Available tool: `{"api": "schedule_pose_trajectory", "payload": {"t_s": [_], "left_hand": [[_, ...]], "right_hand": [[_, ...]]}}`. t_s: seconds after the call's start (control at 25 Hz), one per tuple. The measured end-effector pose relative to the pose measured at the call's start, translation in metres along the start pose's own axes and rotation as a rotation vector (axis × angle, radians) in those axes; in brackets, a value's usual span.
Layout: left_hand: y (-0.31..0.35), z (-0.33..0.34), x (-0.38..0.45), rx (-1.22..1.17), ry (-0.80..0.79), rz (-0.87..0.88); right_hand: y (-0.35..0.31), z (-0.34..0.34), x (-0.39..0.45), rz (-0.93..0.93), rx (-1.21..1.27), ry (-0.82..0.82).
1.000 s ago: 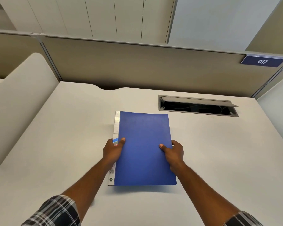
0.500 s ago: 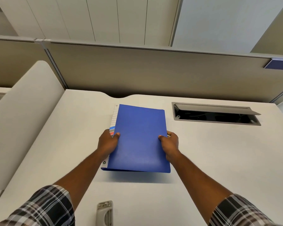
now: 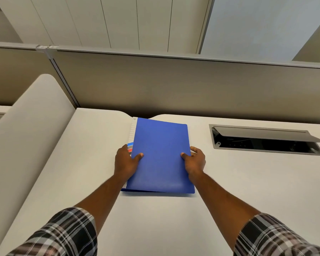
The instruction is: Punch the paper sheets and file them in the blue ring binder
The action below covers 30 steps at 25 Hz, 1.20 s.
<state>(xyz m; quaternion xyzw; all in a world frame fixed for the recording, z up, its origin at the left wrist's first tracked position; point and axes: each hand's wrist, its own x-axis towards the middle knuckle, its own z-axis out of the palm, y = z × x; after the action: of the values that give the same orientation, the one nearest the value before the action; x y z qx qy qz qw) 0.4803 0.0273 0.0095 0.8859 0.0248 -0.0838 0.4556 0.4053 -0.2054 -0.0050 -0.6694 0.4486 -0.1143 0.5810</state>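
Note:
The blue ring binder [image 3: 161,156] is closed, with its far end near the back of the white desk [image 3: 248,191]. A white index strip with coloured tabs [image 3: 132,134] sticks out along its left edge. My left hand [image 3: 125,162] grips the left edge, thumb on the cover. My right hand [image 3: 195,160] grips the right edge, thumb on top. The near end casts a shadow on the desk, so it seems slightly raised. No loose paper sheets and no punch are in view.
An open cable hatch [image 3: 266,140] with a raised flap is sunk into the desk at the right. A grey partition wall [image 3: 174,84] runs along the back. A rounded white side panel [image 3: 26,135] borders the left.
Both hands have carried the binder away from me toward the back of the desk. The view has tilted up, and the punch seen at the bottom edge earlier is out of frame.

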Motion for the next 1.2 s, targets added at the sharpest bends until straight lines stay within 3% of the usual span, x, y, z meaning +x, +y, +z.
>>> {"api": "schedule_pose_trajectory", "payload": {"t_s": [0.16, 0.4, 0.88, 1.0, 1.2], "left_hand": [[-0.002, 0.007, 0.011, 0.025, 0.032, -0.010], [-0.001, 0.010, 0.016, 0.108, 0.031, -0.036], [0.010, 0.009, 0.008, 0.206, 0.031, -0.043], [0.017, 0.008, -0.003, 0.308, 0.050, 0.029], [0.037, 0.002, -0.030, 0.416, -0.047, 0.204]], "right_hand": [[0.002, 0.010, 0.005, -0.108, -0.116, 0.031], [-0.001, 0.014, 0.011, -0.213, -0.523, 0.066], [-0.002, -0.001, 0.015, -0.179, -0.419, -0.062], [-0.005, -0.007, 0.009, -0.168, -0.365, -0.095], [-0.016, -0.035, -0.012, -0.180, -0.380, -0.103]]}}
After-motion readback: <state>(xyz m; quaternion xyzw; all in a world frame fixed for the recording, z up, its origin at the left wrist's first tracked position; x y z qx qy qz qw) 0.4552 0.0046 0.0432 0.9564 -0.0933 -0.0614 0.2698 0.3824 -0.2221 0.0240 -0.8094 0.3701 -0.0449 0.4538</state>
